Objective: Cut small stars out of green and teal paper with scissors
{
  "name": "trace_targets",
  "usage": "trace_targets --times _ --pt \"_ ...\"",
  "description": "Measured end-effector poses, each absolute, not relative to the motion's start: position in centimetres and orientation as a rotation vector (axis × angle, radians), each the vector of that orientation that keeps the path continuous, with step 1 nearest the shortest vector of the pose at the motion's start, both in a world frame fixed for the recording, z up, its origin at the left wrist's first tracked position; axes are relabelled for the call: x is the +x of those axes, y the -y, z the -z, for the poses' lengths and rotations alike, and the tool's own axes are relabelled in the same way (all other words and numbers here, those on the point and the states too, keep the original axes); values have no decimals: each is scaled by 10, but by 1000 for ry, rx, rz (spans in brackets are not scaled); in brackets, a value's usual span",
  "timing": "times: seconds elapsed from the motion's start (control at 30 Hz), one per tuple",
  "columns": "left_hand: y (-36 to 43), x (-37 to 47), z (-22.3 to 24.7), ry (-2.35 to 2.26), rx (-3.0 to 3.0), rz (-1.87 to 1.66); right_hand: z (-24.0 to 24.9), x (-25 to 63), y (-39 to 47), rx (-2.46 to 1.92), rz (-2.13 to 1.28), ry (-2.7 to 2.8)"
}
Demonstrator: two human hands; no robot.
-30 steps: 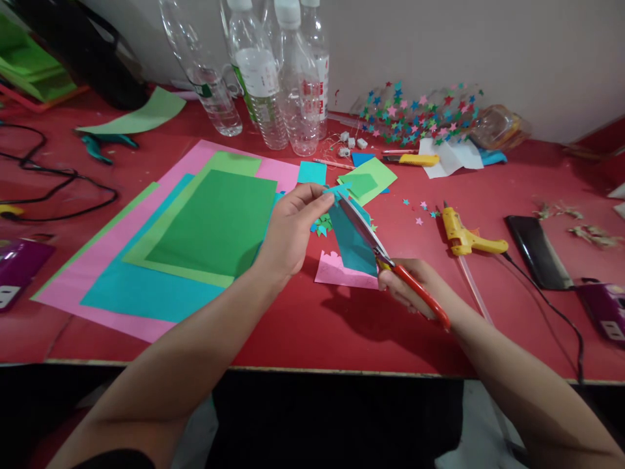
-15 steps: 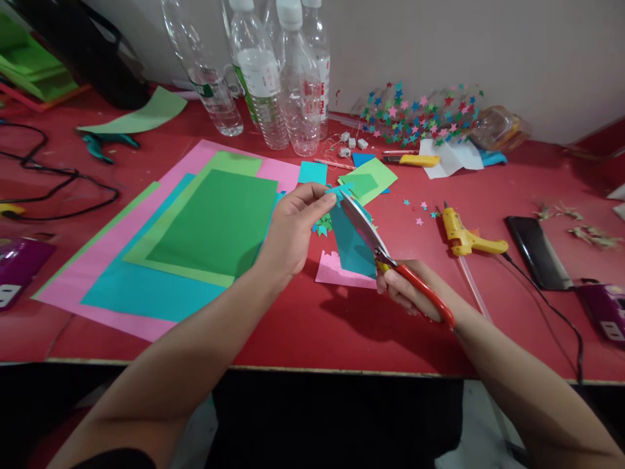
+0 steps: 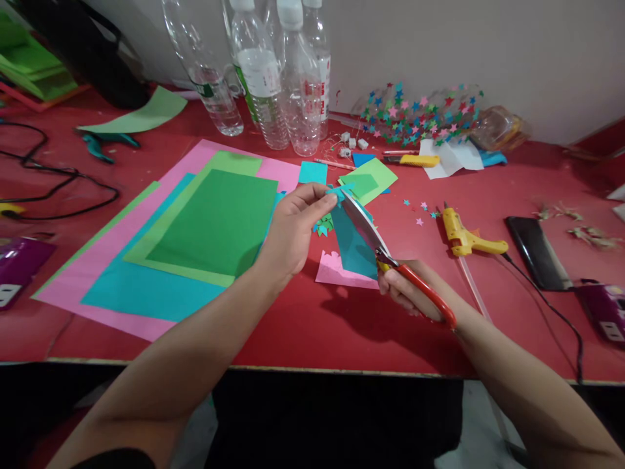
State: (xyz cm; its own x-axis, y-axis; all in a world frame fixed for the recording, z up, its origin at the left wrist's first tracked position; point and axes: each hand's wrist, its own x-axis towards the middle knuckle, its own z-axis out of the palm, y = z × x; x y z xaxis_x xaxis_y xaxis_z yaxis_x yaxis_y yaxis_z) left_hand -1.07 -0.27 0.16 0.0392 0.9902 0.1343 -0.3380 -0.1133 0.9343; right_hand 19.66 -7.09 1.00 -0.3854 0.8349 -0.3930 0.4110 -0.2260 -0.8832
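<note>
My left hand [image 3: 305, 215] pinches a small piece of blue paper [image 3: 342, 191] between thumb and fingers. My right hand [image 3: 407, 290] is wrapped round the red handles of a pair of scissors [image 3: 366, 228], whose blade tips lie at the blue piece, close to my left thumb. Below the blades a larger blue sheet [image 3: 354, 251] rests over a pink paper scrap [image 3: 332, 270]. Small green and blue cut pieces [image 3: 323, 225] lie in a pile, partly hidden by my left hand. Stacked coloured sheets [image 3: 219, 221] lie left of my hands.
Plastic bottles [image 3: 297, 98] stand at the back, beside a clear bottle covered in paper stars [image 3: 422, 114]. A yellow cutter knife [image 3: 420, 159] lies behind. To the right are a yellow glue gun [image 3: 463, 234] with its cord and a black phone [image 3: 537, 251]. Pliers [image 3: 105, 146] lie left.
Hardly anything differs. The scissors and my right hand have shifted very slightly to the right; my left hand keeps its place with the blue piece.
</note>
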Motion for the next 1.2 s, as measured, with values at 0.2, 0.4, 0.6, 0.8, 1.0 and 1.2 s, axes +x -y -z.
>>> trace_targets --times 0.2,0.4,0.6,0.8,1.0,1.2 --pt "2 -11 -2 -868 1077 -1391 -11 198 70 -1519 -1642 1712" --pt "1 -13 -5 -872 1075 -1392 -12 197 70 -1586 -1667 1690" --pt "1 -10 -1 -862 1094 -1392 -13 194 70 -1560 -1614 1665" --pt "4 -8 -1 -865 1139 -1400 -11 194 70 -1574 -1579 1648" --pt "3 -11 -2 -888 1197 -1427 -8 195 69 -1607 -1507 1747" --pt "4 -13 -7 -955 1338 -1455 -11 196 69 -1607 -1505 1759"
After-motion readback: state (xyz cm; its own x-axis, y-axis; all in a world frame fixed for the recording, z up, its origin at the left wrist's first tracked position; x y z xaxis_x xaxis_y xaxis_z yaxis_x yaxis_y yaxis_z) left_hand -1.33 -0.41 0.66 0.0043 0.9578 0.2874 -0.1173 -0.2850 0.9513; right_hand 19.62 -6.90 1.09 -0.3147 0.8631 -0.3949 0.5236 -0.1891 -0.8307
